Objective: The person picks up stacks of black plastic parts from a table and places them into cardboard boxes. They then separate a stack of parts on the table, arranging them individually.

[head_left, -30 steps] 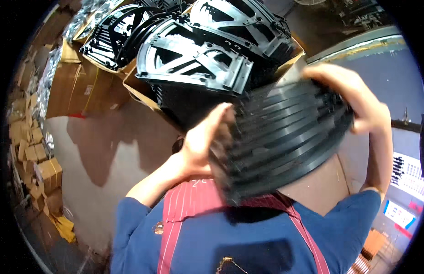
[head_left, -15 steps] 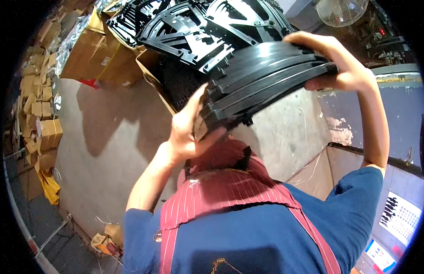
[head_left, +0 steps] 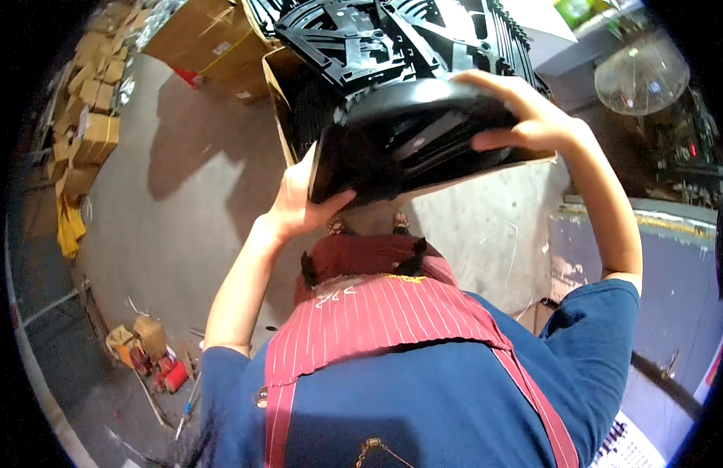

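Both hands hold a stack of black fan-shaped plastic frames [head_left: 412,144] at its two ends, low over a cardboard carton [head_left: 277,97]. My left hand [head_left: 299,195] grips the left end, thumb along the near side, its other fingers partly hidden. My right hand [head_left: 525,117] is closed round the right end, with fingers over the curved top and thumb beneath. More black plastic frames [head_left: 338,39] are piled in the carton just beyond the stack. Whether the held stack touches the carton is hidden.
Another cardboard box [head_left: 209,47] stands at the far left. Cartons [head_left: 96,144] are heaped along the left side. A round wire-caged fan [head_left: 642,74] is at the far right, above a blue-grey panel [head_left: 665,273]. Red items [head_left: 174,376] lie at lower left.
The stack has moved slightly left and down and tipped, so its ribbed outer side no longer faces me. Both hands have kept their hold. The view has shifted, showing my feet.
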The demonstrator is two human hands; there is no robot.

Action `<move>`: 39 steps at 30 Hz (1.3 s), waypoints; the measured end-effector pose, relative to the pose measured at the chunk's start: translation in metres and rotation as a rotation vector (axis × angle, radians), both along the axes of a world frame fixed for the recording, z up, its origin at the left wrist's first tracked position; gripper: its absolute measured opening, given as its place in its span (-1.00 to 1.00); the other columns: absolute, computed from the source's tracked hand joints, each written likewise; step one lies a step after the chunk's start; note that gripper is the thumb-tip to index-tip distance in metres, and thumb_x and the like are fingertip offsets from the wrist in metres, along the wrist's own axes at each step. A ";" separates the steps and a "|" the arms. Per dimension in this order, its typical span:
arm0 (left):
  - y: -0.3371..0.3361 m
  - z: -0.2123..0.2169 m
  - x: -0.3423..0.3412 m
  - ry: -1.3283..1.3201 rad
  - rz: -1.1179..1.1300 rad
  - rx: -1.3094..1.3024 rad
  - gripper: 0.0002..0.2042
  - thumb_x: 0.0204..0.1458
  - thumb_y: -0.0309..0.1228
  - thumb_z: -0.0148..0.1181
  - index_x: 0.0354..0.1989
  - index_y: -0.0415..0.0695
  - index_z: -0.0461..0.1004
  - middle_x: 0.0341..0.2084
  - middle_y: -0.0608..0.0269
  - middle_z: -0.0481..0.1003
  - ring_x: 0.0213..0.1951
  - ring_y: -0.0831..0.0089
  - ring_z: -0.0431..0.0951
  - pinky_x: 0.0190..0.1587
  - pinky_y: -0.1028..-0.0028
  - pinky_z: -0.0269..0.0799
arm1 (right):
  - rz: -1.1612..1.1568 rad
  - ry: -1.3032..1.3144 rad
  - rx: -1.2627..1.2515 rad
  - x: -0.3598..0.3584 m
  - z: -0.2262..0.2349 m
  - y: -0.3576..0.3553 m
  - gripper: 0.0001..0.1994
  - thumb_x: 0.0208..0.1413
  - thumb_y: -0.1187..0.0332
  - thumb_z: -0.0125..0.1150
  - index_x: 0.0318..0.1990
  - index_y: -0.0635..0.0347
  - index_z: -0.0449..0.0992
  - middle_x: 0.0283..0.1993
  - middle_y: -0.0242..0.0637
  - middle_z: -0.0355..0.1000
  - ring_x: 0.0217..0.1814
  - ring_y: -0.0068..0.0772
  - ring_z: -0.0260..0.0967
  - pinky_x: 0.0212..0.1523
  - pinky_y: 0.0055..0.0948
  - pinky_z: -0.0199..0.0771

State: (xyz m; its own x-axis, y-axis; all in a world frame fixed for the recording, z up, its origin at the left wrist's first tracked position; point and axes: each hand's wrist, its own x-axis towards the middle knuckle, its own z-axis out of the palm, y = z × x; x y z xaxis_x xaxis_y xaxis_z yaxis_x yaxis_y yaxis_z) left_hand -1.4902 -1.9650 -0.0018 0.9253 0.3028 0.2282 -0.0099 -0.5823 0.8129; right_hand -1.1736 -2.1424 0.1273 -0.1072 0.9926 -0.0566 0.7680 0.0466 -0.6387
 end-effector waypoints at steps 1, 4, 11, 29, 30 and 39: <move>-0.006 -0.006 -0.006 -0.040 0.032 0.043 -0.42 -0.17 -0.44 0.47 0.10 -0.24 0.40 -0.09 -0.10 0.50 -0.11 0.06 0.57 -0.01 0.27 0.48 | 0.053 -0.057 0.085 0.003 -0.012 0.000 -0.23 -0.10 0.09 0.43 0.26 0.26 0.28 0.06 0.05 0.46 0.13 0.03 0.42 0.18 -0.18 0.35; -0.019 -0.007 -0.014 -0.086 0.108 0.071 -0.59 -0.13 -0.45 0.46 -0.08 -0.22 0.50 -0.25 -0.02 0.54 -0.26 0.06 0.56 -0.13 0.28 0.51 | 0.153 -0.057 0.154 0.005 -0.025 0.002 -0.25 -0.08 0.08 0.41 0.23 0.30 0.29 0.09 0.12 0.42 0.15 0.12 0.40 0.16 -0.15 0.38; -0.055 0.008 -0.024 0.030 0.376 -0.319 -0.52 -0.22 -0.59 0.51 -0.05 -0.21 0.50 -0.21 0.32 0.56 -0.16 0.51 0.47 -0.01 0.41 0.46 | 0.118 0.007 0.206 -0.011 -0.023 -0.012 -0.34 -0.17 0.25 0.46 0.13 0.27 0.37 -0.04 0.04 0.50 0.04 0.08 0.48 0.08 -0.20 0.45; -0.037 0.053 -0.084 0.615 0.325 -1.373 -0.35 -0.38 -0.64 0.27 0.10 -0.35 0.43 -0.04 0.00 0.57 -0.06 0.17 0.60 0.09 0.28 0.51 | -0.564 1.066 -0.926 -0.055 -0.037 -0.051 -0.78 -0.02 0.16 0.36 -0.27 0.03 0.64 -0.33 -0.49 0.56 -0.43 -0.61 0.42 -0.49 -0.61 0.31; -0.034 0.049 -0.080 0.601 0.289 -1.409 -0.39 -0.32 -0.62 0.26 0.08 -0.38 0.44 -0.05 -0.03 0.57 -0.09 0.20 0.61 0.06 0.28 0.54 | -0.614 1.136 -0.934 -0.056 -0.051 -0.058 -0.79 -0.04 0.17 0.37 -0.29 0.04 0.64 -0.33 -0.48 0.56 -0.42 -0.61 0.43 -0.49 -0.61 0.30; -0.041 0.033 -0.103 0.250 0.190 -1.461 -0.43 0.10 -0.18 0.23 0.23 -0.24 0.35 0.05 0.13 0.51 0.08 0.41 0.51 0.18 0.36 0.40 | -0.969 1.327 -0.864 -0.078 -0.059 -0.106 -0.75 -0.04 0.27 0.21 -0.20 0.09 0.65 -0.21 -0.42 0.59 -0.17 -0.40 0.49 -0.09 -0.38 0.49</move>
